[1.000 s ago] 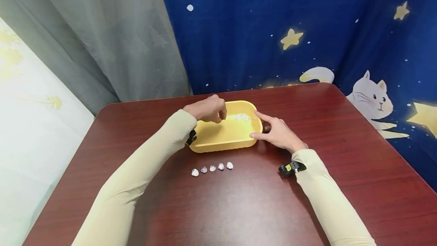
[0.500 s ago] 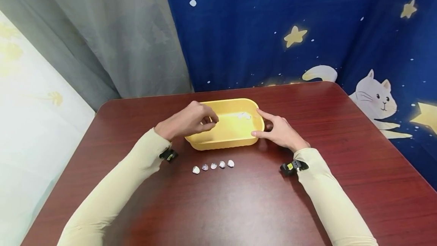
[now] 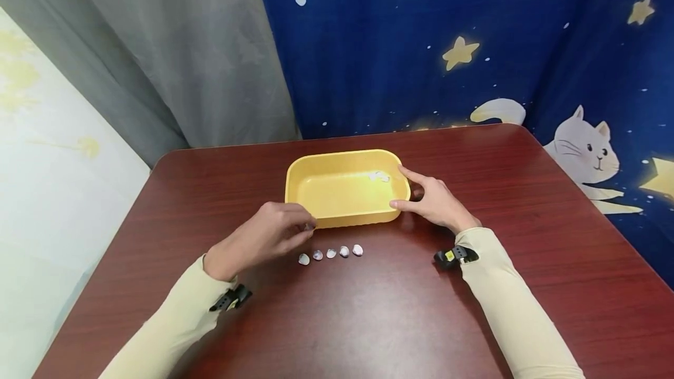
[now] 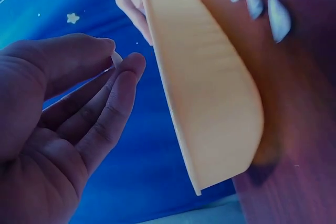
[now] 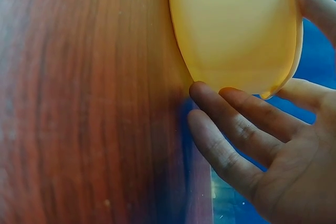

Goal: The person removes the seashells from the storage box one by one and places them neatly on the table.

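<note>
My left hand (image 3: 265,235) is above the table in front of the yellow plastic basin's (image 3: 342,221) left front corner. Between thumb and fingertips it pinches a small seashell (image 4: 117,59), seen edge-on in the left wrist view. At the basin's right end, my right hand (image 3: 438,202) grips it, thumb at the near corner and index finger at the far one. The right wrist view shows its other fingers (image 5: 236,127) against the end wall. Several pale shells (image 3: 331,254) lie in a row on the table before the basin. A few white shells (image 3: 379,176) sit inside its right end.
The dark red wooden table (image 3: 400,320) has its far edge just behind the basin. A grey curtain (image 3: 210,57) and a blue curtain (image 3: 379,45) with stars and a cat hang behind it. Each wrist carries a small black camera (image 3: 231,298).
My left hand has come out of the basin toward me and down to the left, bringing a shell. The right hand stays on the basin's right end.
</note>
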Motion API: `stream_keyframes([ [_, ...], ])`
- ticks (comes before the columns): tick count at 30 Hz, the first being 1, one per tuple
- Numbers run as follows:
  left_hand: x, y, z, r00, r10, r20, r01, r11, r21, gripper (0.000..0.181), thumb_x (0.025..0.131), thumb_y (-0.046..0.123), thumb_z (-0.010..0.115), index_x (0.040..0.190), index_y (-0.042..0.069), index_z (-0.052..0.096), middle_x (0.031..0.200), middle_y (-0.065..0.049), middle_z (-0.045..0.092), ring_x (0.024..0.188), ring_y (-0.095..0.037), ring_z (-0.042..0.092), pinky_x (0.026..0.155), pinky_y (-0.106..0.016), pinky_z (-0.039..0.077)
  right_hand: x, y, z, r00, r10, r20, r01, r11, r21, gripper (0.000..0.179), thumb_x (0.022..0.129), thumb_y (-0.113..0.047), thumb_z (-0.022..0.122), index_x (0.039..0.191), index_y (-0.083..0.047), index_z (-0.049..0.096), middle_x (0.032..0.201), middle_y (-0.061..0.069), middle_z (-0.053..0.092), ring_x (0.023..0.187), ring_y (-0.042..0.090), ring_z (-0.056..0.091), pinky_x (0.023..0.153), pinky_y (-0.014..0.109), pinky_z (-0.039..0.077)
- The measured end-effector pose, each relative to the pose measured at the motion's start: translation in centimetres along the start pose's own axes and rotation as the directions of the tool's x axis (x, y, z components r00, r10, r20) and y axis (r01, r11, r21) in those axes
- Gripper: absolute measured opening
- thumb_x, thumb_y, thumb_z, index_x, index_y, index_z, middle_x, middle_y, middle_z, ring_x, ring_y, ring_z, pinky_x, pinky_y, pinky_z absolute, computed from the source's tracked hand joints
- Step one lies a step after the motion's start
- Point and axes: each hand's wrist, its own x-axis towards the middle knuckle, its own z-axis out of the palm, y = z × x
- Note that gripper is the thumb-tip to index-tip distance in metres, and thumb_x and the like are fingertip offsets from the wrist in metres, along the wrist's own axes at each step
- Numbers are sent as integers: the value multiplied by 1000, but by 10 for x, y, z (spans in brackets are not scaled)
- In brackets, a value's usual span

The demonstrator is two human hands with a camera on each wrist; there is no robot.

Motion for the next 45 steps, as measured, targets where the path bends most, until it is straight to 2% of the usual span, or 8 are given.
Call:
stream_keyframes([
  [4, -21, 7, 5, 1000, 9, -2, -9, 1000, -4, 14, 84, 7, 77, 96, 14, 76, 91, 6, 72, 75, 0, 62, 67, -13, 52, 0, 1, 1, 1000, 5, 6, -6, 1000, 9, 96, 82, -51, 79, 159, -25, 28, 151, 13, 52, 115, 27, 69, 101, 46, 51],
  [9, -43, 14, 12, 1000, -10, -13, 10, 1000, 2, 15, 82, 5, 78, 94, 14, 76, 89, 7, 69, 75, 1, 61, 66, -8, 49, 1, 1, 2, 1000, 1, 11, -1, 1000, 1, 96, 82, -52, 78, 159, -25, 28, 152, 13, 51, 115, 26, 69, 97, 42, 51],
  [17, -57, 22, 26, 999, -39, -15, 40, 999, 22, 11, 82, 4, 77, 85, 13, 71, 77, 7, 62, 66, -1, 56, 63, -8, 46, 1, 1, 0, 1000, 8, 3, -8, 1000, -23, 96, 82, -53, 77, 159, -24, 28, 150, 14, 52, 112, 25, 70, 89, 35, 49],
  [26, -63, 24, 36, 994, -89, 55, 87, 995, 39, 9, 83, 6, 77, 84, 14, 71, 75, 8, 59, 64, 0, 51, 61, -10, 45, 2, 1, 0, 1000, 5, 7, -5, 1000, -9, 96, 83, -50, 78, 159, -23, 28, 152, 14, 50, 115, 27, 69, 92, 38, 51],
  [31, -62, 24, 39, 993, -73, 92, 71, 997, 22, 17, 82, 5, 78, 78, 16, 66, 73, 10, 58, 66, 0, 53, 62, -10, 46, 1, 1, -1, 1000, 7, 9, -7, 1000, -10, 95, 83, -49, 78, 159, -22, 28, 153, 15, 50, 116, 28, 69, 90, 36, 51],
  [35, -59, 24, 40, 992, -54, 114, 50, 998, 35, 22, 81, 3, 78, 73, 17, 62, 69, 12, 56, 62, 2, 50, 60, -10, 44, 1, 2, -2, 1000, 12, 14, -12, 1000, -10, 96, 83, -49, 78, 159, -22, 27, 151, 16, 51, 117, 29, 69, 97, 41, 51],
  [40, -54, 24, 43, 992, -46, 114, 34, 994, 109, 24, 80, 5, 78, 70, 18, 61, 65, 12, 54, 60, 3, 46, 58, -13, 45, 2, 2, -3, 1000, 19, 17, -18, 1000, -16, 97, 83, -51, 78, 160, -22, 27, 152, 16, 50, 117, 29, 68, 100, 45, 51],
  [45, -49, 24, 46, 993, -43, 108, 20, 979, 203, 21, 81, 10, 79, 70, 19, 64, 66, 11, 59, 59, 0, 56, 57, -20, 50, 3, 2, -3, 1000, 13, 20, -13, 1000, -22, 97, 83, -52, 78, 159, -22, 27, 153, 16, 49, 118, 29, 68, 101, 46, 51],
])
